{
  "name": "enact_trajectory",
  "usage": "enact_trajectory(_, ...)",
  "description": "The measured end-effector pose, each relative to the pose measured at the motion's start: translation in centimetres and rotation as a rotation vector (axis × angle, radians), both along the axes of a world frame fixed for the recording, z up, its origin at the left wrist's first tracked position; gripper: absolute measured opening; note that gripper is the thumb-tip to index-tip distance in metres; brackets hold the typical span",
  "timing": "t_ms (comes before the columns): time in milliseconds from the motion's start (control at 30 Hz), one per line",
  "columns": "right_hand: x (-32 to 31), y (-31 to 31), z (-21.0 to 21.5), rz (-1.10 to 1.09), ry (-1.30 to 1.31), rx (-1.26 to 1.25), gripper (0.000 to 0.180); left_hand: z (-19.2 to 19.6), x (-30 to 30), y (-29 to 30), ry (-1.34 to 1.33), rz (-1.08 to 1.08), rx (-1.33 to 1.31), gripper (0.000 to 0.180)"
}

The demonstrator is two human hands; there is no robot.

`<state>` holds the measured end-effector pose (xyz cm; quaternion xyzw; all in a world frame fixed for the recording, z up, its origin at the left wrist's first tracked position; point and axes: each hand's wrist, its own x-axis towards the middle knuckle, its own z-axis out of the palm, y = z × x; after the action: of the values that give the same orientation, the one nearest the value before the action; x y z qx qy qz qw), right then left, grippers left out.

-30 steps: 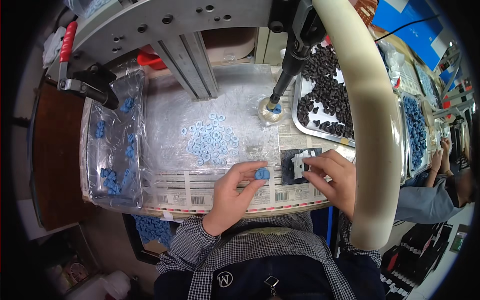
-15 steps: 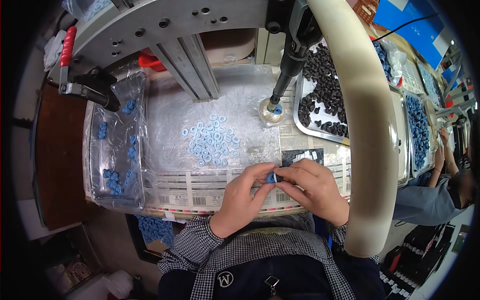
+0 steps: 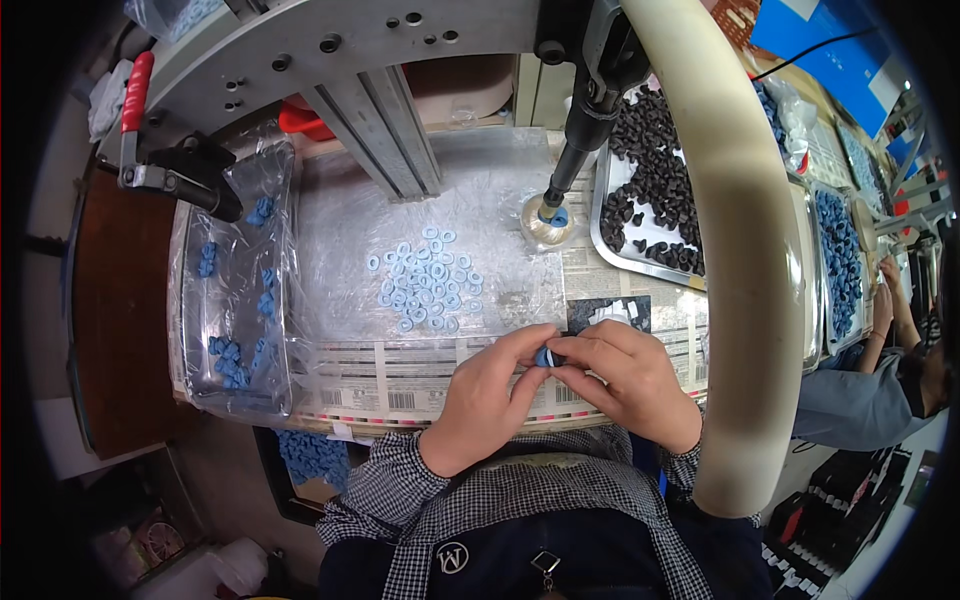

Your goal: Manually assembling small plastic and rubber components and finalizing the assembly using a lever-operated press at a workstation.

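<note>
Both hands meet over the front edge of the table, fingertips pinched around one small part. On its left side my left hand (image 3: 478, 402) grips the blue rubber piece (image 3: 543, 357), thumb below and index finger above. From the other side my right hand (image 3: 628, 382) pinches the dark end of the same part, and its fingers hide most of that end. A pale rim shows between blue and dark. Beyond my hands, a loose group of light blue rings (image 3: 428, 280) lies on the plastic-covered plate (image 3: 335, 240).
A press rod (image 3: 570, 165) points down onto a round metal seat (image 3: 547, 222) holding a blue piece. Black rubber parts fill a metal tray (image 3: 640, 262). At left stands a plastic-lined bin (image 3: 235, 310) with blue pieces. A thick cream hose (image 3: 745, 300) hangs at right; beyond it, a co-worker's hands (image 3: 885, 290).
The whole view has shifted very slightly. My hands stay together on the small part, with a little finger movement around it.
</note>
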<state>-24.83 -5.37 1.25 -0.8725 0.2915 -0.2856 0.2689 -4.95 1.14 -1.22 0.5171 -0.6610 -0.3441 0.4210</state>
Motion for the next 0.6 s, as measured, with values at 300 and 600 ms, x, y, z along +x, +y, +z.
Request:
enact_trajectory(300,0.1,-0.1,0.0,0.016,-0.003,-0.004,0.025,-0.1,0.0,-0.1,-0.164,-0.027,-0.166,0.046)
enact_trajectory(600,-3.8,-3.7,3.2,-0.452,-0.370,0.270,0.021,6.4,3.4,-8.3,0.007,0.275,-0.282,0.034)
